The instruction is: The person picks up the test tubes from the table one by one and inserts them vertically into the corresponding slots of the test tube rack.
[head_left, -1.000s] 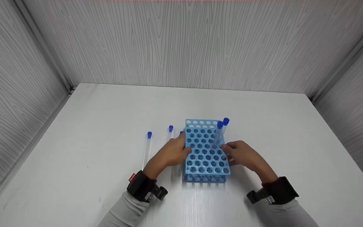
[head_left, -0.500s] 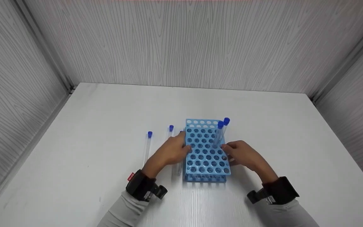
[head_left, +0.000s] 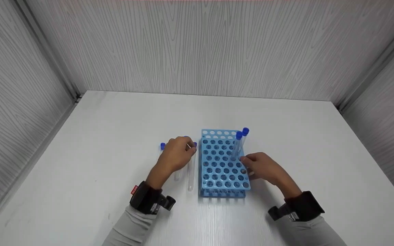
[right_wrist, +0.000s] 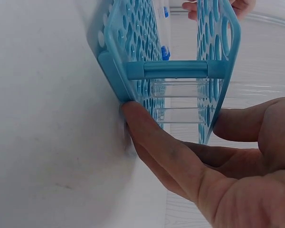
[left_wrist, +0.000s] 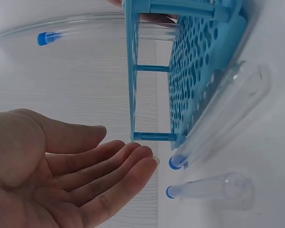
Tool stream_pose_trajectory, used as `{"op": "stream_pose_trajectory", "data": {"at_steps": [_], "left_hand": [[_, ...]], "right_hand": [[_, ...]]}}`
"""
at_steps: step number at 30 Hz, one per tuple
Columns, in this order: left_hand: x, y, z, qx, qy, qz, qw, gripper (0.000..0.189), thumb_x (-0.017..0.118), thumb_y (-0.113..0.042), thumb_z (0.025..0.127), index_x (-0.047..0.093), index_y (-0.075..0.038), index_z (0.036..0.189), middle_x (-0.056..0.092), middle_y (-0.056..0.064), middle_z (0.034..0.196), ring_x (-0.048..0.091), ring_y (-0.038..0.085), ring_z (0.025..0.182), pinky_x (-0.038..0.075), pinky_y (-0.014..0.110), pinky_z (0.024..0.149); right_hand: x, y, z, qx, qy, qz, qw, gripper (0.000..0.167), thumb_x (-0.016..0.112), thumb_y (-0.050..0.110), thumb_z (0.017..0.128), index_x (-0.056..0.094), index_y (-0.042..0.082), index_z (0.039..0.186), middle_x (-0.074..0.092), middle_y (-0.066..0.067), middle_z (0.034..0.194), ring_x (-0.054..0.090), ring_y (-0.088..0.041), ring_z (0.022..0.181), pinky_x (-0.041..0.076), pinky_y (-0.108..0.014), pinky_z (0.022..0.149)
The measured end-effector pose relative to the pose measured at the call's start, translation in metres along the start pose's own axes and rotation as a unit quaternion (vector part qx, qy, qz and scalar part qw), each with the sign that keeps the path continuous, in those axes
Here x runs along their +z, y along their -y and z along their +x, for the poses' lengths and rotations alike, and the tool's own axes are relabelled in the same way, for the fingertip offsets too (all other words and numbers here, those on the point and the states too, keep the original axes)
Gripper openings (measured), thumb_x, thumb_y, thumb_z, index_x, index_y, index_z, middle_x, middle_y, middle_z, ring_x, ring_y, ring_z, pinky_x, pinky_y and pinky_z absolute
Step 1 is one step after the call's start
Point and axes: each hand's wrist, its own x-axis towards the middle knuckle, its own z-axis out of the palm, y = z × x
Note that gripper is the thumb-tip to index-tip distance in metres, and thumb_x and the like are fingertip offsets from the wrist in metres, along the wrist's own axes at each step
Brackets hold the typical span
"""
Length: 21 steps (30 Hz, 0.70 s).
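Observation:
A light blue test tube rack (head_left: 221,173) stands on the table, its top plate full of round holes. Two clear test tubes (head_left: 236,145) with blue caps stand upright at its right side. My right hand (head_left: 264,168) grips that side; in the right wrist view the thumb (right_wrist: 242,124) presses the top plate and the fingers reach down to the base. Left of the rack, my left hand (head_left: 176,155) hovers over several lying capped test tubes (head_left: 191,176), partly covering them. The left wrist view shows its fingers (left_wrist: 109,164) loosely spread, holding nothing, near one tube's cap (left_wrist: 177,162).
The white table (head_left: 121,119) reaches back to a grey wood-grain panel (head_left: 197,48). Similar panels close in the left and right sides. Both wrists wear black camera straps (head_left: 304,206).
My left hand has let go of the rack's left side and moved left over the lying test tubes. The right hand and the rack have stayed in place.

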Motion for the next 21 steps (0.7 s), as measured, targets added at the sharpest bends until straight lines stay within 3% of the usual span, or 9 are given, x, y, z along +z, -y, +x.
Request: {"op": "stream_pose_trajectory", "data": {"at_steps": [7, 21], "left_hand": [[0.003, 0.005, 0.003, -0.018, -0.002, 0.01, 0.9998, 0.02, 0.062, -0.016, 0.1, 0.07, -0.003, 0.113, 0.072, 0.01, 0.101, 0.064, 0.019, 0.082, 0.054, 0.029, 0.07], [-0.005, 0.012, -0.001, -0.035, -0.005, 0.022, 0.9991, 0.027, 0.061, -0.017, 0.101, 0.067, -0.002, 0.123, 0.073, 0.013, 0.102, 0.064, 0.021, 0.081, 0.055, 0.032, 0.07]], "right_hand": [[-0.001, 0.0, 0.0, -0.003, -0.003, -0.009, 1.0, 0.043, 0.049, 0.025, 0.107, 0.061, -0.009, 0.131, 0.07, -0.014, 0.104, 0.069, -0.021, 0.094, 0.06, -0.04, 0.086], [-0.001, 0.002, -0.001, 0.003, 0.0, -0.01, 0.9999, 0.044, 0.048, 0.025, 0.108, 0.059, -0.009, 0.133, 0.069, -0.015, 0.106, 0.069, -0.022, 0.097, 0.06, -0.039, 0.087]]}}
